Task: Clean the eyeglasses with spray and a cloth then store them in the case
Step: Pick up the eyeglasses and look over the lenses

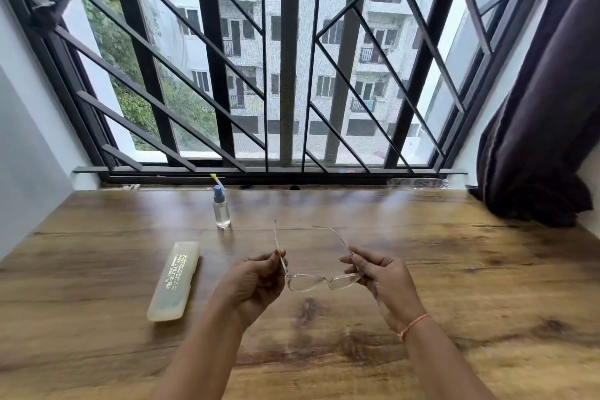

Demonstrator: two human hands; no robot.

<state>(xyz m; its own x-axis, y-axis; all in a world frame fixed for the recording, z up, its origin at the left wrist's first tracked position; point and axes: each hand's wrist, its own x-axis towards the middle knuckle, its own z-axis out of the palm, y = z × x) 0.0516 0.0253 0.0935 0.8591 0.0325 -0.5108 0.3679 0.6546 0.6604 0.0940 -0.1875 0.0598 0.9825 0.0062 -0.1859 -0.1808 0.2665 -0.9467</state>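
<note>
Here, eyeglasses (319, 281): held above the wooden table (454, 269), arms unfolded.
Left hand (256, 282): fingers pinch the left temple.
Right hand (381, 276): fingers pinch the right hinge.
Case (173, 281): closed, left of the hands.
Spray bottle (221, 209): upright, near the window.

We see our left forearm (201, 351) and right forearm (438, 364) bare from the near edge up to the hands. A thin orange-pink thread (415, 323) is tied round the wrist of our right hand (380, 276), with a thicker, knot-like bit at its near-left end. On our left hand (256, 279) one fingertip shows a dark red nail (276, 252); the other nails are too blurred to tell.
</note>
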